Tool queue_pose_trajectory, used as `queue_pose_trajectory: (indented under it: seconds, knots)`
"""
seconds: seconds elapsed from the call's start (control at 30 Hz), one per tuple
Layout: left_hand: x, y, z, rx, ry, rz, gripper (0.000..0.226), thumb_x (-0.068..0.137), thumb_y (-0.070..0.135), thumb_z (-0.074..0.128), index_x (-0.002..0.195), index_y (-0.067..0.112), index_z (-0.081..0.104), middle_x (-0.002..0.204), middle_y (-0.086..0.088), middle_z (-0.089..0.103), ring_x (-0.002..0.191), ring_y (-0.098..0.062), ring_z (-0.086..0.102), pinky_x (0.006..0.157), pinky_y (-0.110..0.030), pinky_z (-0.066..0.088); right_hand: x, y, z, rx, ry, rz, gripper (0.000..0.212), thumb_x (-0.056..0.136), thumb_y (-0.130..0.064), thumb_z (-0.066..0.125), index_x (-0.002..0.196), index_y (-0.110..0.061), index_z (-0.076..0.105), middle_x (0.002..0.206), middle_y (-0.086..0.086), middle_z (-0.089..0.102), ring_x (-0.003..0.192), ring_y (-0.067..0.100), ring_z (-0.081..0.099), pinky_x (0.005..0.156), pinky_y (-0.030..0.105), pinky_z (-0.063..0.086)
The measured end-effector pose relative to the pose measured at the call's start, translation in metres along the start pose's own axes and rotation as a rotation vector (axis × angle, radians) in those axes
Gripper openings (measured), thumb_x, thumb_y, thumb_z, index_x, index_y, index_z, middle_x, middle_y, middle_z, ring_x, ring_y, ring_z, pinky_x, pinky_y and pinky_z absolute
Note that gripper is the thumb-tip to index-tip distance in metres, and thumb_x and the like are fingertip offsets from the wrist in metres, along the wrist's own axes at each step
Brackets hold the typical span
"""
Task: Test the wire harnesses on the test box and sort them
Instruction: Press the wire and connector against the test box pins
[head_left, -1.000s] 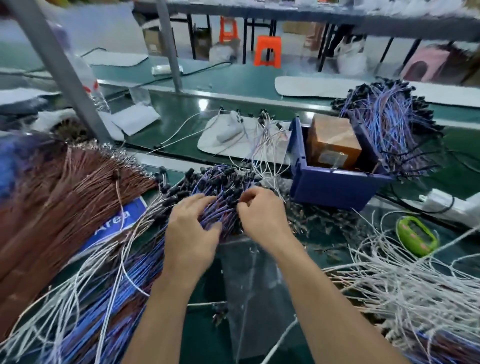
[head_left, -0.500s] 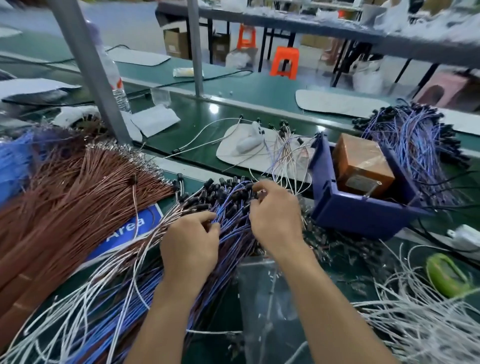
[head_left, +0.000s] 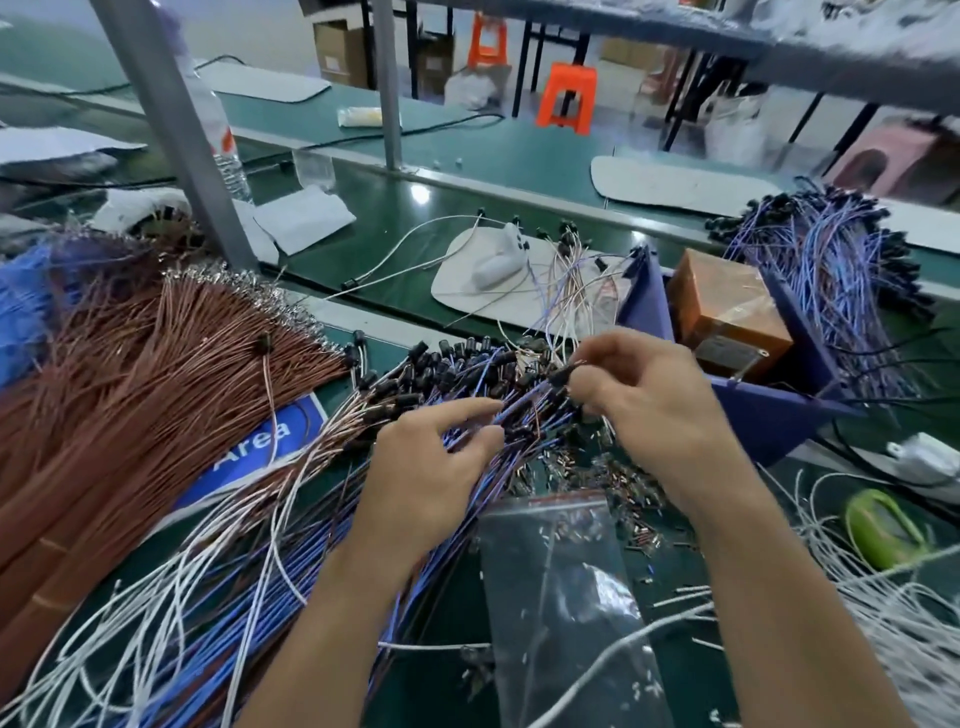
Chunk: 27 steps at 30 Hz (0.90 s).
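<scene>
Brown wires (head_left: 130, 374): a thick fanned bundle at my far left on the green bench (head_left: 467, 171).
Area label (head_left: 260, 441): a blue sign, partly covered by stray strands.
Blue wire harnesses (head_left: 291, 597): heaped across the middle under both my hands, with their black ends pointing away from me.
Left hand (head_left: 431, 467): palm down on the heap, with thumb and forefinger closing on a few blue strands.
Black connector (head_left: 563, 374): raised just above the heap, its blue wire running down toward my left fingers.
Right hand (head_left: 654, 410): fingers curled, the tips pinching that connector.
Clear bag (head_left: 561, 597): flat between my forearms.
Test box (head_left: 727, 312): orange-brown, sitting in the blue bin (head_left: 769, 421) just right of my right hand, untouched.
Second harness heap (head_left: 831, 270): beyond the bin.
White wires (head_left: 883, 623): tangled at the lower right.
</scene>
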<state>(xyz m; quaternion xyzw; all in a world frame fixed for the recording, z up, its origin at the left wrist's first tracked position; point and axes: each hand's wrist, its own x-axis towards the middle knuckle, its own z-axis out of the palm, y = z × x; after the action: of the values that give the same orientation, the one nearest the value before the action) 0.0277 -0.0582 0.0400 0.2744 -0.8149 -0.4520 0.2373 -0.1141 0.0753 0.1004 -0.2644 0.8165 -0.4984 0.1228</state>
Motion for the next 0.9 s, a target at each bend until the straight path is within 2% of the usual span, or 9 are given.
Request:
queue_pose_trajectory:
  seconds: [0.1,0.2,0.33,0.4,0.47,0.6,0.7,0.77,0.9]
  knots:
    - [0.005,-0.001,-0.007,-0.175,-0.132,-0.095,0.018,0.085,0.024,0.080,0.089,0.041,0.083,0.079,0.016,0.078,0.075,0.001,0.071,0.070,-0.017,0.053,-0.023,0.001,-0.003,0.720,0.287,0.134,0.021,0.100,0.001,0.055,0.092,-0.016,0.067,0.086,0.003,0.077,0.078,0.019,0.072,0.075,0.030,0.061]
    - [0.003,0.001,-0.018,-0.098,-0.202,-0.096,0.022,0.084,0.023,0.081,0.083,0.045,0.082,0.078,0.016,0.078,0.077,-0.005,0.074,0.074,-0.027,0.058,-0.039,0.004,0.013,1.244,0.318,0.335,0.013,0.106,-0.011,0.047,0.109,-0.009,0.059,0.101,0.013,0.076,0.090,0.023,0.074,0.084,0.040,0.060]
    - [-0.004,0.014,-0.018,-0.005,-0.203,-0.056,0.022,0.086,0.029,0.080,0.084,0.051,0.079,0.078,0.023,0.076,0.074,0.004,0.069,0.073,-0.022,0.054,-0.041,-0.008,0.030,1.327,0.245,0.414,0.016,0.106,-0.014,0.049,0.096,-0.007,0.058,0.080,0.013,0.072,0.066,0.023,0.070,0.068,0.038,0.060]
    - [-0.009,0.018,-0.018,0.011,-0.303,-0.057,0.017,0.085,0.031,0.080,0.085,0.048,0.080,0.078,0.022,0.076,0.075,0.003,0.069,0.075,-0.024,0.055,-0.040,-0.011,0.023,1.323,0.327,0.394,0.018,0.104,-0.009,0.050,0.087,-0.011,0.053,0.065,0.006,0.058,0.050,0.016,0.051,0.054,0.032,0.050]
    - [-0.015,0.020,-0.020,0.035,-0.418,-0.039,0.016,0.084,0.034,0.080,0.086,0.050,0.080,0.077,0.022,0.076,0.077,0.003,0.071,0.076,-0.020,0.056,-0.040,-0.007,0.001,1.332,0.408,0.359,0.021,0.103,-0.009,0.052,0.083,-0.014,0.050,0.060,-0.001,0.046,0.049,0.013,0.036,0.053,0.028,0.041]
    - [-0.022,0.020,-0.028,0.059,-0.492,-0.063,0.020,0.082,0.032,0.083,0.083,0.052,0.080,0.076,0.020,0.076,0.074,0.002,0.071,0.073,-0.016,0.053,-0.049,0.012,-0.059,1.265,0.494,0.225,0.037,0.099,-0.007,0.053,0.066,-0.020,0.043,0.053,-0.005,0.026,0.048,0.014,0.020,0.046,0.024,0.033]
    - [-0.015,0.018,-0.028,0.083,-0.317,-0.100,0.027,0.079,0.023,0.086,0.075,0.049,0.080,0.069,0.018,0.075,0.066,0.003,0.068,0.068,-0.019,0.051,-0.061,0.033,-0.081,1.078,0.563,0.223,0.042,0.094,-0.003,0.055,0.062,-0.024,0.038,0.051,-0.005,0.018,0.048,0.015,0.013,0.045,0.028,0.025]
    - [-0.011,0.023,-0.022,0.053,-0.226,-0.105,0.030,0.079,0.022,0.086,0.075,0.051,0.078,0.068,0.018,0.074,0.066,0.000,0.069,0.064,-0.015,0.050,-0.071,0.045,-0.083,0.903,0.618,0.216,0.039,0.092,0.000,0.059,0.064,-0.025,0.047,0.050,-0.004,0.025,0.045,0.013,0.020,0.046,0.030,0.024]
    - [-0.019,0.044,0.009,0.082,-0.200,-0.015,0.025,0.078,0.027,0.086,0.067,0.047,0.077,0.066,0.028,0.070,0.065,0.012,0.064,0.060,-0.002,0.041,-0.091,0.060,-0.079,-0.140,0.490,0.056,0.016,0.084,-0.017,0.077,0.074,-0.029,0.074,0.060,-0.015,0.066,0.053,0.004,0.057,0.053,0.017,0.043]
